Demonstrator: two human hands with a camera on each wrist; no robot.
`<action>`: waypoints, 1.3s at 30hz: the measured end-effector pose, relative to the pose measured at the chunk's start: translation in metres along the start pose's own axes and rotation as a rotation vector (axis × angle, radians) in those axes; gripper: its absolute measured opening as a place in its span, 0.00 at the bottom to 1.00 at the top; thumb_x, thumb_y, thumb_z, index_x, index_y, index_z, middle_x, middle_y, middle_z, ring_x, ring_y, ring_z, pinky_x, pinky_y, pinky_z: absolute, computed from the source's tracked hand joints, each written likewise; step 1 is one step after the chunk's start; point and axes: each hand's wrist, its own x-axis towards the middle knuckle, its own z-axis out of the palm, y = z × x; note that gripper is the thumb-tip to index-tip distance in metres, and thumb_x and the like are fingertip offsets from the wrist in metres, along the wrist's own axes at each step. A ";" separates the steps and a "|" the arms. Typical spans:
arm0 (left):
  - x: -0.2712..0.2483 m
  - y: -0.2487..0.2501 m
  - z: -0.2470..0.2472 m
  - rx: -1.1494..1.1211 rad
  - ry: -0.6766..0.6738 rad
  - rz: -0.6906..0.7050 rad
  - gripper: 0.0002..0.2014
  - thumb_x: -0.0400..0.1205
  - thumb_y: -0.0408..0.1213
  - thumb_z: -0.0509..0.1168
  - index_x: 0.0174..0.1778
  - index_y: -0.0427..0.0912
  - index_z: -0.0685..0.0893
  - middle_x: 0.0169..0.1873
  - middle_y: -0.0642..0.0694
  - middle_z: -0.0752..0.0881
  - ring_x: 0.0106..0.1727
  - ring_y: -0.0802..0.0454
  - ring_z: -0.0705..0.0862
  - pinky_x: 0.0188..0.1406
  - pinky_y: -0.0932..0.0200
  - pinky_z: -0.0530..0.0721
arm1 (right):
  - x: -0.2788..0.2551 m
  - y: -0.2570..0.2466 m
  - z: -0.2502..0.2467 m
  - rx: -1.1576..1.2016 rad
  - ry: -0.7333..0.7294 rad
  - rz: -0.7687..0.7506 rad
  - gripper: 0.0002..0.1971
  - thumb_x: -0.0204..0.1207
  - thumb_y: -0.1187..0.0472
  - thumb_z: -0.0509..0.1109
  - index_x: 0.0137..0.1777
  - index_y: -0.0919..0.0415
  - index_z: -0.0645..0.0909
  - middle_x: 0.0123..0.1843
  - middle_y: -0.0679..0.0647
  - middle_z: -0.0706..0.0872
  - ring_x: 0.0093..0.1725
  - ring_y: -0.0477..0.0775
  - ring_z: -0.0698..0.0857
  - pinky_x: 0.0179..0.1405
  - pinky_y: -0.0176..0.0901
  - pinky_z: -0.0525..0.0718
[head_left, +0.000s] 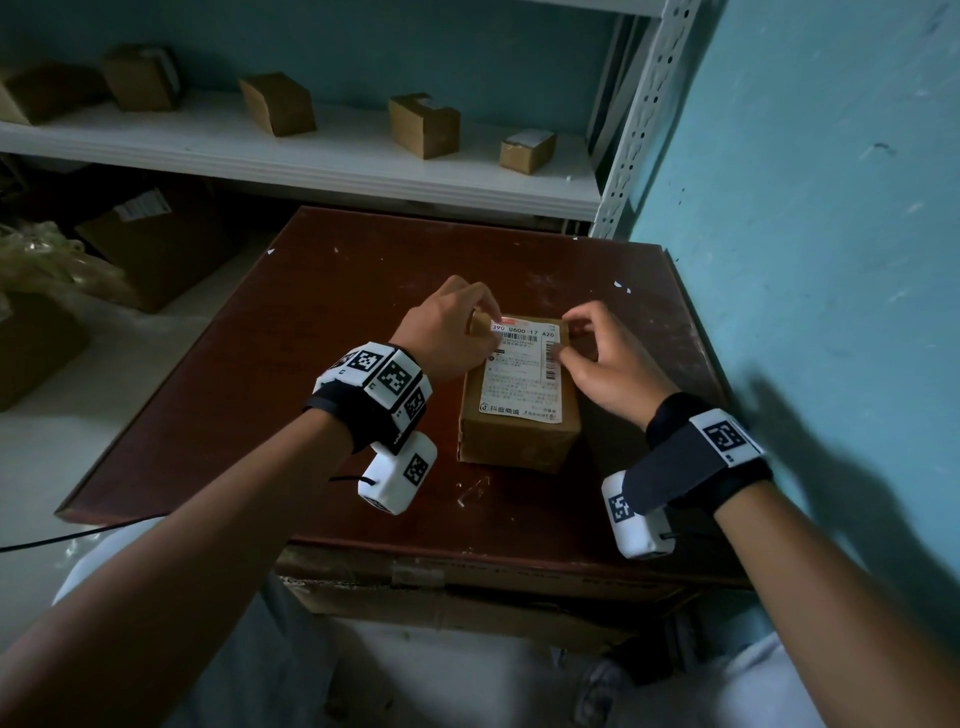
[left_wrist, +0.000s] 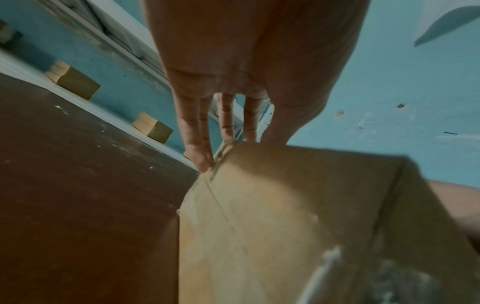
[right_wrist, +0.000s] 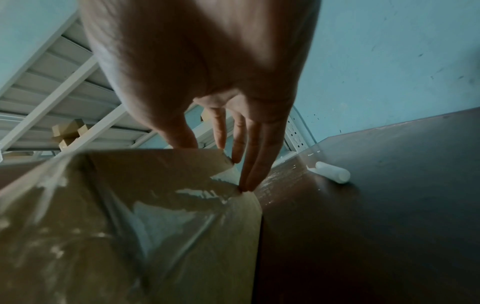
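A brown cardboard box stands in the middle of a dark red-brown table, with a white shipping label on its top. My left hand has its fingertips on the label's far left corner. In the left wrist view its fingers reach fairly straight onto the far edge of the box. My right hand holds the far right corner, thumb pressing the label's right edge. In the right wrist view its fingers touch the tape-covered side of the box.
A white shelf behind the table carries several small cardboard boxes. A blue wall runs close along the right. Larger cartons and plastic wrap sit on the floor at left. A small white tube lies on the table right of the box.
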 end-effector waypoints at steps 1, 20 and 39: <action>0.001 0.000 0.000 0.008 0.010 0.007 0.08 0.80 0.44 0.68 0.53 0.51 0.79 0.58 0.52 0.76 0.53 0.54 0.82 0.45 0.63 0.81 | 0.002 0.000 0.001 -0.001 0.014 0.006 0.17 0.82 0.51 0.67 0.66 0.55 0.72 0.70 0.53 0.78 0.71 0.51 0.75 0.61 0.41 0.70; 0.010 -0.011 -0.002 -0.032 -0.044 0.016 0.10 0.81 0.42 0.67 0.57 0.49 0.79 0.56 0.51 0.82 0.54 0.54 0.83 0.48 0.61 0.83 | -0.002 -0.011 -0.002 -0.315 0.072 -0.179 0.14 0.82 0.57 0.64 0.66 0.59 0.77 0.66 0.51 0.75 0.61 0.54 0.80 0.62 0.52 0.81; 0.006 -0.013 0.007 -0.336 -0.055 -0.097 0.09 0.83 0.37 0.67 0.57 0.39 0.82 0.54 0.44 0.84 0.46 0.52 0.87 0.34 0.67 0.88 | -0.023 -0.046 0.020 -0.439 -0.324 -0.219 0.32 0.89 0.45 0.44 0.87 0.56 0.39 0.88 0.52 0.36 0.86 0.48 0.36 0.78 0.40 0.36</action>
